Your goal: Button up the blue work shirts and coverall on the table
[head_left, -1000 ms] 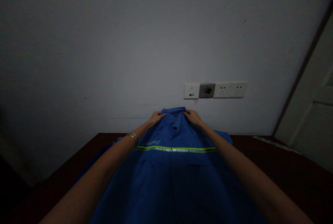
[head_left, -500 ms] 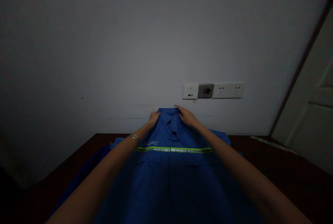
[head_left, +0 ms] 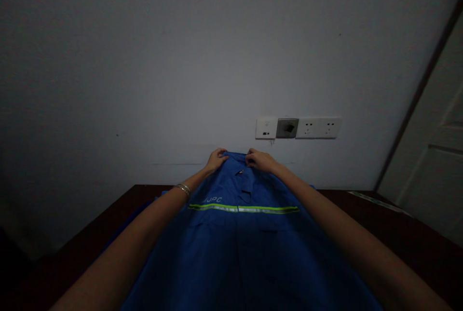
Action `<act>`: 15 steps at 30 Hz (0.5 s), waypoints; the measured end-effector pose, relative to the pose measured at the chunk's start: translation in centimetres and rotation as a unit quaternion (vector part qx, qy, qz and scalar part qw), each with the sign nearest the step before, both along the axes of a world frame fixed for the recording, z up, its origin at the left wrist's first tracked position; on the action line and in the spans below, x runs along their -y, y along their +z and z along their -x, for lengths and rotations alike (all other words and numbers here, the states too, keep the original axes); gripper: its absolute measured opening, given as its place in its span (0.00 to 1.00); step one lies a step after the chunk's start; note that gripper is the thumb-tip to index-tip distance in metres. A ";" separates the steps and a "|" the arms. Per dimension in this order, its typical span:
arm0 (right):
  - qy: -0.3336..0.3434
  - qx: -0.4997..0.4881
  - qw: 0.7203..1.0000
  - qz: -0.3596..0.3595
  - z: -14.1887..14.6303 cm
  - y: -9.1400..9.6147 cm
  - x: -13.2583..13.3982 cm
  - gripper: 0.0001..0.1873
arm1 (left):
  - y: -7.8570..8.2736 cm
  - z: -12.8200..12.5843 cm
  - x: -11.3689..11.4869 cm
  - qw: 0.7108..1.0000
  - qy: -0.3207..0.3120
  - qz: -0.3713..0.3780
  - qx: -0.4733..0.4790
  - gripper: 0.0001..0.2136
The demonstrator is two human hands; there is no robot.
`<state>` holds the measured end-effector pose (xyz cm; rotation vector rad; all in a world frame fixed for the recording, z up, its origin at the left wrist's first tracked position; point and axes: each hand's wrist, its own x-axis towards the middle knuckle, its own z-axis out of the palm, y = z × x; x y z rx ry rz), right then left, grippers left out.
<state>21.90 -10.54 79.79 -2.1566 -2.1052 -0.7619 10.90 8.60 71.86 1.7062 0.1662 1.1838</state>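
Note:
A blue work jacket (head_left: 224,243) with a yellow-green and silver reflective stripe and pale letters on the chest lies spread before me, its collar at the far end near the wall. My left hand (head_left: 217,159), below which a silver bracelet circles the wrist, pinches the left side of the collar. On the collar's right side, my right hand (head_left: 258,160) is closed with fingers and thumb on the fabric. Between the hands, the front opening shows small dark gaps. Both forearms cover the jacket's sides in part.
The dark red-brown table (head_left: 347,224) meets a grey wall. Several socket plates (head_left: 311,128) are set in the wall just above, to the right of the collar. A patterned strip (head_left: 378,202) lies at the table's right back edge, near a pale door (head_left: 444,156).
My right hand's fingers have closed onto the collar from a looser, stretched pose. The left hand has shifted slightly up and right, and the jacket's shoulders have drawn in.

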 end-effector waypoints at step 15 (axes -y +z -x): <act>-0.048 -0.211 0.952 -0.215 -3.5 -0.7 -0.6 0.10 | 0.2 1.6 -0.6 0.987 0.130 -0.073 -0.065 0.12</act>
